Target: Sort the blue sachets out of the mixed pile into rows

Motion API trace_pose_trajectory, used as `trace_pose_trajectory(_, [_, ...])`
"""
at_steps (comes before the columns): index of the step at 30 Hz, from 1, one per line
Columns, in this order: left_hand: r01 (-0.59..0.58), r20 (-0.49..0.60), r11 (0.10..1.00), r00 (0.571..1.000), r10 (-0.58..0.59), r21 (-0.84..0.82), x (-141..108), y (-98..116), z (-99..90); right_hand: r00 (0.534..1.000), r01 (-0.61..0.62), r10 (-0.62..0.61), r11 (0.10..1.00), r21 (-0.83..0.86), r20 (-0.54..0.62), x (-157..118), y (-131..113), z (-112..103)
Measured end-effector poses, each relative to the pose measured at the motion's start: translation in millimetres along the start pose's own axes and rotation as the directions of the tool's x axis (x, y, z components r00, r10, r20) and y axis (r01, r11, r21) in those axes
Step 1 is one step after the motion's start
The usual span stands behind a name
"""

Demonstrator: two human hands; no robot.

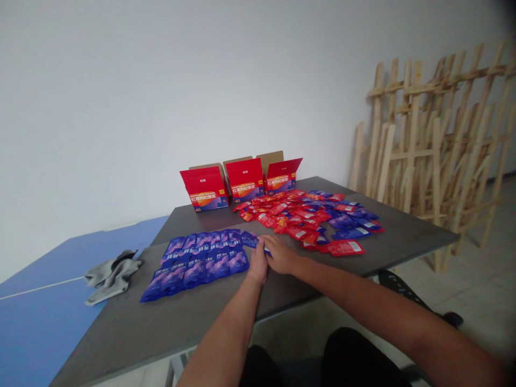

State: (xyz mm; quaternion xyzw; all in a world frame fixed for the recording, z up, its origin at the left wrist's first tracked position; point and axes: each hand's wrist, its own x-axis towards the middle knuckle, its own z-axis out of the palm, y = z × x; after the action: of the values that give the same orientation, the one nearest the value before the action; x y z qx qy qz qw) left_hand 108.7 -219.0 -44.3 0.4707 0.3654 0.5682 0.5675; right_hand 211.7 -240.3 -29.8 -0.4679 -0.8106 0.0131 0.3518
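Pinching 1 purple sachet (249, 239) between them, a person's left hand (258, 263) and right hand (280, 255) meet over a dark gray table (161, 328). The sachet is just beside the right end of overlapping rows of purple sachets (215, 260). Beyond the right hand spreads a loose pile of red and purple sachets (296, 217); behind stand 3 open red cartons (208, 198). A gray cloth (115, 273) lies at far left.

Holds bare left forearm (231, 328) and right forearm (358, 295) stretched forward, slanting toward each other, with left hand (258, 262) and right hand (281, 255) close together (side by side, apparently touching), with bent, partly hidden fingers (269, 241).
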Motion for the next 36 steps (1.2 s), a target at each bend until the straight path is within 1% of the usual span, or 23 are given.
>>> trace_pose_trajectory(3, [-0.038, -0.006, 0.999, 0.999, 0.038, -0.037, -0.8, 1.6, 2.9, 0.999, 0.010, -0.006, 0.997, 0.073, -0.050, -4.9, 8.2, 5.3])
trace_pose_trajectory(6, [-0.060, 0.011, 0.998, 0.998, 0.060, 0.004, -2.7, 4.8, 4.1, 0.997, -0.014, 0.029, 0.982, 0.188, -0.074, -9.1, 18.6, 9.9])
trace_pose_trajectory(9, [-0.036, 0.002, 0.999, 0.999, 0.036, 0.000, -3.1, 6.5, 3.3, 0.998, -0.051, 0.057, 0.940, 0.339, -0.010, -9.3, 26.7, 10.5])
trace_pose_trajectory(10, [-0.018, 0.000, 1.000, 1.000, 0.018, -0.011, -2.7, 6.2, 2.8, 0.997, -0.079, 0.077, 0.919, 0.386, 0.021, -8.0, 28.0, 9.8])
trace_pose_trajectory(12, [0.017, 0.024, 0.999, 1.000, -0.016, -0.032, -1.5, 4.9, 1.7, 0.986, -0.164, 0.158, 0.878, 0.449, 0.051, -3.7, 27.7, 7.9])
trace_pose_trajectory(14, [0.035, 0.068, 0.999, 0.997, -0.032, -0.036, -1.0, 3.9, 1.3, 0.967, -0.234, 0.252, 0.858, 0.458, 0.022, 1.7, 24.5, 7.3])
trace_pose_trajectory(15, [0.033, 0.088, 0.999, 0.996, -0.030, -0.039, -1.4, 4.1, 1.7, 0.960, -0.247, 0.280, 0.862, 0.443, -0.009, 4.3, 22.6, 7.8])
trace_pose_trajectory(16, [0.024, 0.104, 0.999, 0.994, -0.019, -0.048, -2.4, 5.0, 2.5, 0.957, -0.246, 0.288, 0.874, 0.419, -0.040, 6.5, 21.1, 8.9])
trace_pose_trajectory(18, [-0.008, 0.126, 0.997, 0.992, 0.018, -0.081, -5.8, 8.0, 4.7, 0.961, -0.216, 0.262, 0.909, 0.357, -0.085, 9.4, 19.7, 12.0])
trace_pose_trajectory(21, [-0.022, 0.144, 0.993, 0.989, 0.039, -0.118, -10.6, 11.5, 7.1, 0.964, -0.204, 0.242, 0.936, 0.288, -0.105, 10.1, 22.7, 16.1])
trace_pose_trajectory(24, [-0.014, 0.146, 0.997, 0.989, 0.025, -0.076, -9.4, 9.3, 4.7, 0.949, -0.240, 0.285, 0.929, 0.281, -0.132, 9.4, 27.1, 17.0])
trace_pose_trajectory(27, [-0.008, 0.149, 1.000, 0.989, 0.012, -0.024, -4.4, 3.9, 0.7, 0.927, -0.278, 0.339, 0.907, 0.317, -0.159, 9.7, 29.8, 15.5])
trace_pose_trajectory(29, [0.003, 0.152, 1.000, 0.988, 0.002, -0.028, -2.6, 1.3, 0.0, 0.904, -0.324, 0.397, 0.878, 0.352, -0.158, 10.0, 31.4, 13.8])
trace_pose_trajectory(31, [0.022, 0.169, 0.999, 0.986, -0.016, -0.034, -2.7, 0.2, 1.1, 0.861, -0.390, 0.484, 0.825, 0.409, -0.155, 10.1, 33.3, 11.8])
trace_pose_trajectory(32, [0.037, 0.174, 0.999, 0.984, -0.031, -0.034, -3.1, -0.1, 2.0, 0.830, -0.423, 0.536, 0.787, 0.449, -0.156, 10.0, 34.2, 10.7])
trace_pose_trajectory(34, [0.086, 0.168, 0.996, 0.983, -0.078, -0.040, -3.9, -0.4, 3.7, 0.750, -0.470, 0.641, 0.689, 0.552, -0.161, 10.0, 35.6, 8.4])
trace_pose_trajectory(35, [0.112, 0.155, 0.992, 0.983, -0.103, -0.051, -4.1, -0.6, 4.3, 0.715, -0.474, 0.681, 0.641, 0.604, -0.161, 10.0, 36.0, 7.3])
trace_pose_trajectory(36, [0.133, 0.138, 0.989, 0.983, -0.123, -0.066, -4.3, -0.8, 4.7, 0.690, -0.465, 0.707, 0.597, 0.654, -0.155, 10.0, 36.2, 6.5])
